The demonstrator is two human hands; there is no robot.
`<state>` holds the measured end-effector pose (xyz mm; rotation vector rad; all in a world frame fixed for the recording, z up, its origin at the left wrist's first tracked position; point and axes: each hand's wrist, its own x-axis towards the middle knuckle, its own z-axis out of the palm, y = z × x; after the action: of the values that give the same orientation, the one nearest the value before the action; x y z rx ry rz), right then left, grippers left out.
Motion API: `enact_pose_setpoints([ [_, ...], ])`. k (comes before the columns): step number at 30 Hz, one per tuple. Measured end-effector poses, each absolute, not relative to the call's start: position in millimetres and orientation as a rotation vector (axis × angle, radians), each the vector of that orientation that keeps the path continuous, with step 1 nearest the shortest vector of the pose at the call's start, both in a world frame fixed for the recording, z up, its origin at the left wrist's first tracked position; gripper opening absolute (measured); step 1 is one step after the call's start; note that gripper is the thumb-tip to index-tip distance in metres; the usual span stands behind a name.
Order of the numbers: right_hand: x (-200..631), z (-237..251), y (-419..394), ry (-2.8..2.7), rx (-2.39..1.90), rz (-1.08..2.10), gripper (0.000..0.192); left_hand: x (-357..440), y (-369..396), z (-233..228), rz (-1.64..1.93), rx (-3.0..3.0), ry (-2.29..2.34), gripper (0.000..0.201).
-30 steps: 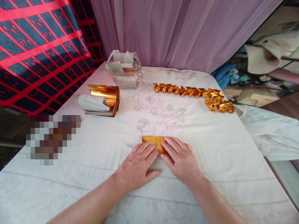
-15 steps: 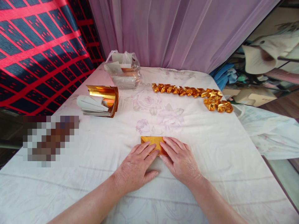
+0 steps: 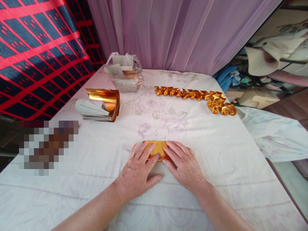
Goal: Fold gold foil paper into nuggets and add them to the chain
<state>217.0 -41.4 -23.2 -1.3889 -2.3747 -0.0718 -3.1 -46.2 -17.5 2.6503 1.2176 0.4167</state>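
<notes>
A folded piece of gold foil paper [image 3: 157, 148] lies flat on the floral cloth [image 3: 108, 154] in front of me. On its left part rest the fingers of my left hand [image 3: 137, 170], spread and flat, with the thumb apart on the cloth. My right hand [image 3: 183, 163] lies with outstretched fingers over the right end of the paper. Both hands press from above and neither grips it. The paper's right end is hidden under my right fingers.
Farther back runs a row of folded gold foil pieces [image 3: 190, 93], with several more at its right end [image 3: 222, 108]. A stack of gold-and-white paper sheets [image 3: 103, 106] stands at left, before a clear plastic bag [image 3: 124, 72] of sheets. A purple curtain [image 3: 183, 35] hangs behind.
My left fingers have slid a little left along the gold paper and spread wider, baring more of its surface. My right hand stays in place on it. The view has shifted slightly.
</notes>
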Motion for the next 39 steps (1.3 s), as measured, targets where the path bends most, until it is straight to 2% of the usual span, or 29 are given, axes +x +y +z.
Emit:
enact_pose_setpoints([
  [12,217.0,-22.2,-41.4,-2.375,-1.38,-0.055,0.032,-2.5,-46.6,-26.1,0.576,2.716,1.319,0.039],
  [39,216.7,-21.3,-41.9,-2.371,-1.386,-0.048,0.032,-1.1,-46.8,-28.2,0.594,2.719,1.343,0.04],
])
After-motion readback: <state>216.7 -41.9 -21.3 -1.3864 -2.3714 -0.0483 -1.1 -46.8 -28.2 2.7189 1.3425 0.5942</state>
